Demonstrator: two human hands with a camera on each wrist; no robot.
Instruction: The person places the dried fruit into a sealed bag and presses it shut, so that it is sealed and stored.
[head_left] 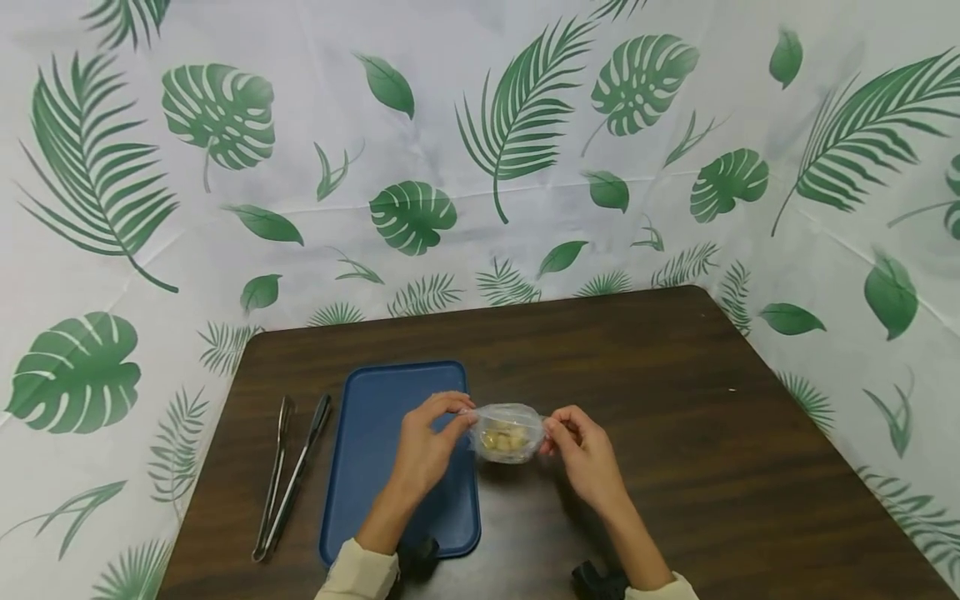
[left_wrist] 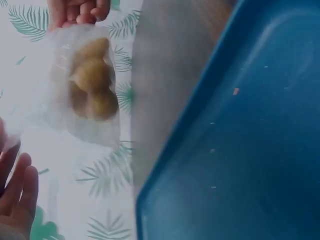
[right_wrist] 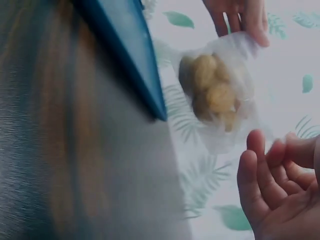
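Note:
A clear plastic bag [head_left: 517,412] hangs above the table between both hands, with several round yellowish-brown pieces [head_left: 504,438] inside that look like small potatoes. My left hand [head_left: 427,442] pinches one upper corner of the bag between thumb and fingers. The opposite corner is pinched by my right hand [head_left: 588,458]. In the left wrist view the pieces [left_wrist: 94,80] sit low in the bag; the right wrist view shows the bag [right_wrist: 225,95] stretched between the two hands. Beneath my left forearm lies a blue tray [head_left: 375,467].
Metal tongs [head_left: 281,492] with dark tips lie spread on the dark wooden table [head_left: 675,400], left of the tray. A leaf-patterned white cloth [head_left: 315,208] hangs behind the table and at its sides. Small light specks [left_wrist: 236,91] dot the tray.

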